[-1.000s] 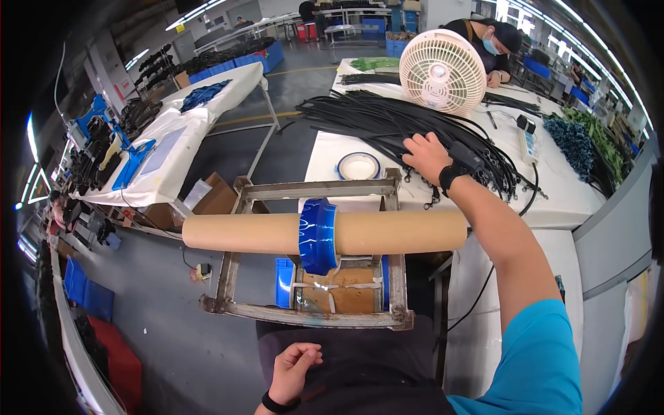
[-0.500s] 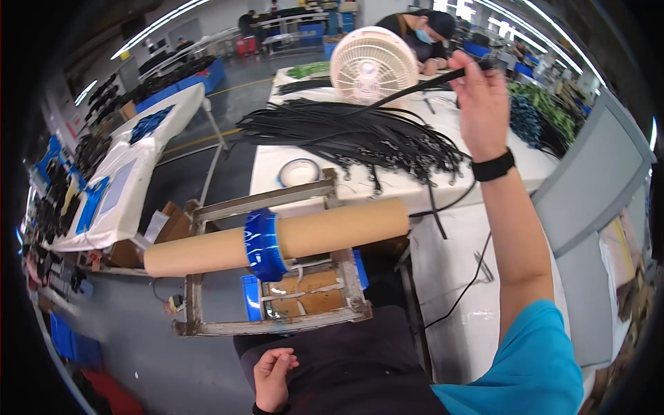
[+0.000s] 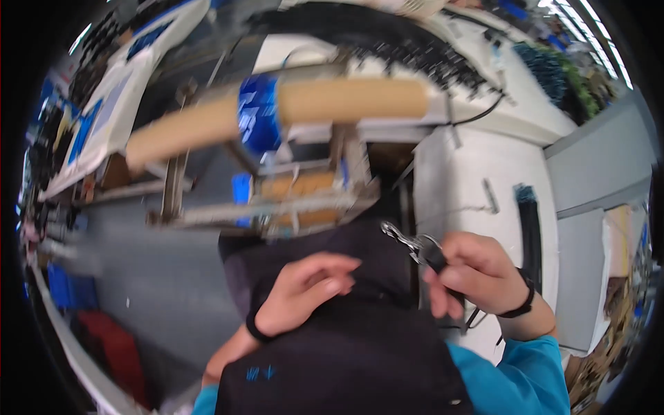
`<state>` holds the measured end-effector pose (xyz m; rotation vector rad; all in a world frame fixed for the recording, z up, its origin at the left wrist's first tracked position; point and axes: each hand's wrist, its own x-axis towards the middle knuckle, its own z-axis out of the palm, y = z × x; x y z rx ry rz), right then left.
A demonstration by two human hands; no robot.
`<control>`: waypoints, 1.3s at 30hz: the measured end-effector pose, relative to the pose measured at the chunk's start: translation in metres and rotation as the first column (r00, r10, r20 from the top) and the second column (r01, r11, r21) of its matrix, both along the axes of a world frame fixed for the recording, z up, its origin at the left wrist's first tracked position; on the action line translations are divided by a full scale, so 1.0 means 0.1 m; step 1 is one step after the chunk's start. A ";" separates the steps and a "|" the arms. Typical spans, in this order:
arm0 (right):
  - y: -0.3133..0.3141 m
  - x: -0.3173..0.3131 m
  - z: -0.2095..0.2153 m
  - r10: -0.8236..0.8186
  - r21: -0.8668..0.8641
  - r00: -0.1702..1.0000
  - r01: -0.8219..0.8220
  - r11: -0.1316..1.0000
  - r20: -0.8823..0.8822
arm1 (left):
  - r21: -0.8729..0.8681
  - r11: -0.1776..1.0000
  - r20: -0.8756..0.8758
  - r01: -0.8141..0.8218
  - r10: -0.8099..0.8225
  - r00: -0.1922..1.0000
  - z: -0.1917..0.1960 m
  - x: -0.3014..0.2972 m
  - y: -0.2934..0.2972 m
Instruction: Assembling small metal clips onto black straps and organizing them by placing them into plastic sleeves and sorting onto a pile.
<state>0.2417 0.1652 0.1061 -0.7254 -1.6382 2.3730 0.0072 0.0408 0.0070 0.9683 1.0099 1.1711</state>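
In my right hand (image 3: 484, 273), at the right over the dark apron, is the end of a black strap (image 3: 437, 257). A silver snap hook (image 3: 400, 238) on that end sticks out to the left, past my fingers. My left hand (image 3: 301, 290) hovers left of the hook, apart from it, fingers loosely stretched and holding nothing. Beyond both hands, a brown cardboard tube (image 3: 353, 98) lies across a worn frame (image 3: 277, 211), and a roll of blue plastic film or tape (image 3: 256, 114) is around the tube.
A blurred heap of black straps with metal hooks (image 3: 429, 59) lies on the white table (image 3: 532, 124). To the right, a dark bundle (image 3: 529, 235) rests on a lower white surface. Grey panels (image 3: 602, 159) border the right side. Grey floor (image 3: 159, 277) spreads at left.
My right hand has come down from the strap heap toward my body, bringing a strap end with its hook. My left hand has risen and moved right. The view has tilted downward.
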 end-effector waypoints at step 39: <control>-0.52 -0.98 -1.12 -0.057 0.702 0.981 0.172 0.691 -0.184 | -0.028 0.781 -0.111 -0.624 0.618 0.778 -0.41 -0.56 -0.23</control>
